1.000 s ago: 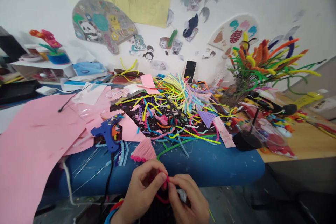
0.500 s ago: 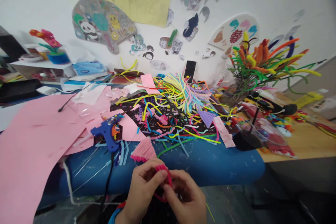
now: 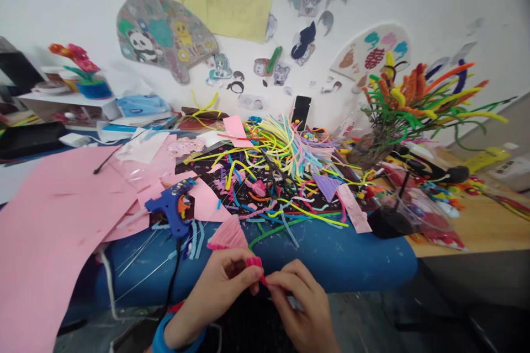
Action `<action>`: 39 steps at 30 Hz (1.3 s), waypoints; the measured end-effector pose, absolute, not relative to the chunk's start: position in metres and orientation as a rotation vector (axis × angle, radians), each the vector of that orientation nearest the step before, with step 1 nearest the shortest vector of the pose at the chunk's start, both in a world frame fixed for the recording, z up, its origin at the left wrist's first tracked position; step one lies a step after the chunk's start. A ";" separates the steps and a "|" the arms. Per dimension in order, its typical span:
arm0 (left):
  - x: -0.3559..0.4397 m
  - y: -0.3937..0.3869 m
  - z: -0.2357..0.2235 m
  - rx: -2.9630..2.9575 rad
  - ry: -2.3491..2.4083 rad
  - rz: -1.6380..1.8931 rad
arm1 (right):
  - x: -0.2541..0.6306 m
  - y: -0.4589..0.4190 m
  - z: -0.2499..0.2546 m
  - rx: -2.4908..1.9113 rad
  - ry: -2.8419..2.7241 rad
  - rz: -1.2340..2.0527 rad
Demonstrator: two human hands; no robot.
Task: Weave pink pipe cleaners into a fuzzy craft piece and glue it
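Note:
At the table's front edge, my left hand point(image 3: 226, 282) pinches a hot-pink pipe cleaner point(image 3: 254, 262), bent into several close folds. Its lower end meets the thumb and fingertips of my right hand point(image 3: 301, 299), which are pressed together on it. Just beyond my left hand lies a pink fan-shaped piece point(image 3: 228, 233) with a hot-pink scalloped edge. A blue glue gun point(image 3: 170, 208) rests to the left, its black cord hanging over the edge. Parts of the pipe cleaner are hidden by my fingers.
A large pink sheet point(image 3: 78, 204) covers the left side. Loose pipe cleaners point(image 3: 296, 149), scissors point(image 3: 273, 174) and a purple fan-shaped piece point(image 3: 327, 186) crowd the middle. At right stand a black pot point(image 3: 389, 223) and a vase point(image 3: 366, 150) of pipe-cleaner stems. A phone point(image 3: 301, 112) leans at the wall.
My right hand has drawn away to the right and turned, now pinching the pipe cleaner's end. My left hand keeps its hold on the folded part. The view has shifted slightly.

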State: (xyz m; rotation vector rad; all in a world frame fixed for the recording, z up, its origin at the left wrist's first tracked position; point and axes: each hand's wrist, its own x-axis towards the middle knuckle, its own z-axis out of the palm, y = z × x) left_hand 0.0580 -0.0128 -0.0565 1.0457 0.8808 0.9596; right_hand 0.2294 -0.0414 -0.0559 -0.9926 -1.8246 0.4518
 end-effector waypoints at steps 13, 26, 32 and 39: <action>0.049 -0.012 -0.052 1.231 0.823 0.669 | 0.244 -0.029 -0.038 -1.000 -1.957 0.602; 0.056 -0.011 -0.057 1.062 0.760 0.834 | 0.245 -0.027 -0.041 -1.019 -1.925 0.641; 0.064 -0.027 -0.063 1.543 0.947 1.451 | 0.238 -0.035 -0.054 -0.994 -1.610 0.436; 0.074 -0.036 -0.076 1.698 1.044 1.692 | 0.230 -0.040 -0.055 -0.970 -1.550 0.385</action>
